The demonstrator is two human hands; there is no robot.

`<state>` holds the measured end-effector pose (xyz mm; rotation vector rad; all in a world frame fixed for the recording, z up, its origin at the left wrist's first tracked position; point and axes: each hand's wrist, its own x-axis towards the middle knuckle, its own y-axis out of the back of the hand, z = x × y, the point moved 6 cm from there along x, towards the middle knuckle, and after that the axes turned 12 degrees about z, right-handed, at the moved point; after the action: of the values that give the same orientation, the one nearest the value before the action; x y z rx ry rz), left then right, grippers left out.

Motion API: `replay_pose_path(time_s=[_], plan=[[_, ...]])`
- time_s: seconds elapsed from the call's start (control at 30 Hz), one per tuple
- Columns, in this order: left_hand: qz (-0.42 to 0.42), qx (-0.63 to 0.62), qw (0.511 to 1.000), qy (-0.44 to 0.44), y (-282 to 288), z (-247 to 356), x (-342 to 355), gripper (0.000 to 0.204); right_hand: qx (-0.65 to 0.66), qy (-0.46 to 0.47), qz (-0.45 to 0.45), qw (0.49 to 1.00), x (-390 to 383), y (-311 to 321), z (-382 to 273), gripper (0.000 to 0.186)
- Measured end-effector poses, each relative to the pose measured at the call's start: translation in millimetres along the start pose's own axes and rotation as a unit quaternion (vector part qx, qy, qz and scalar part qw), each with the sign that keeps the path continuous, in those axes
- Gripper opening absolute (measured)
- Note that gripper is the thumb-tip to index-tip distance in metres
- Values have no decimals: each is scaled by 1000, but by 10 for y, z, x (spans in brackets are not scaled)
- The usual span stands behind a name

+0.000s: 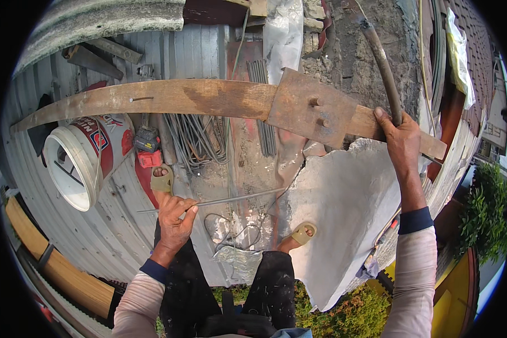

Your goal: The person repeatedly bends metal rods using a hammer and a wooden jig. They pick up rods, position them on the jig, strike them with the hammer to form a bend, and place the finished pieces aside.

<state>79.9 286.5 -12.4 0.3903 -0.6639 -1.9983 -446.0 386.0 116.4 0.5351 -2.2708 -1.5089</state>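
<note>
My left hand (176, 221) is closed round a thin grey metal rod (236, 198), which lies crosswise in front of my legs, its right end close to a broken concrete slab (343, 197). At the right, my right hand (403, 138) is wrapped round the near end of a curved, rusty metal pipe (382, 65), over the right end of a long wooden plank (208, 97). A rusty steel plate (298, 107) with two short upright pegs (321, 112) sits on that plank, left of my right hand. A nail (141, 99) shows farther left on the wood.
A white and red bucket (110, 141) lies tipped on the corrugated metal roof (112, 194), beside a cordless power tool (147, 145). Bundled bent rods (194, 138) and straight rods (262, 112) lie under the plank. Loose wire (236, 234) curls between my sandalled feet. Plants show below the roof edge.
</note>
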Motion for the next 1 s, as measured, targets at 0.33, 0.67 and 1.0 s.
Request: replay_pose_path(time_s=[0.33, 0.67, 1.0], plan=[[77, 63, 959, -267, 255, 1587, 2134, 9, -50, -15, -24, 998, 13, 33, -80, 59], [-28, 85, 944, -317, -185, 1446, 2601, 10, -77, 2, -19, 997, 19, 20, -40, 59], [80, 151, 916, -363, -302, 1468, 2636, 16, -65, -3, -13, 998, 8, 9, -32, 59]])
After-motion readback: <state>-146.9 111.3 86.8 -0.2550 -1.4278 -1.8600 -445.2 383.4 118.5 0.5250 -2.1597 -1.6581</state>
